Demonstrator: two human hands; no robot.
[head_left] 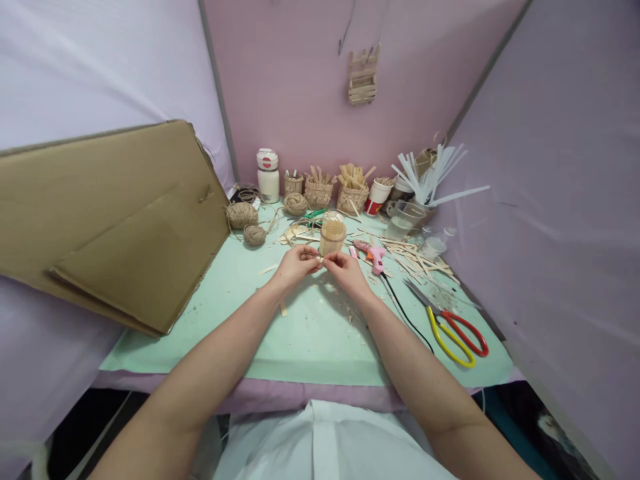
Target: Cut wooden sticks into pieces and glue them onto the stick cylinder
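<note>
My left hand [296, 264] and my right hand [344, 268] meet over the middle of the green mat [300, 340]. Both are closed in a pinch on a small pale wooden stick piece [320, 259] held between their fingertips. Just behind the fingers stands a small round cup made of wooden sticks [333, 237]. A pink glue gun [373, 256] lies right of my right hand, its black cord running toward me.
A large cardboard sheet [115, 213] leans at the left. Twine balls [243, 215], a white jar [268, 176], stick-filled baskets [353, 190] and cups line the back. Loose sticks [415, 257] and red-yellow scissors [453, 327] lie at the right. A stick craft [363, 77] hangs on the wall.
</note>
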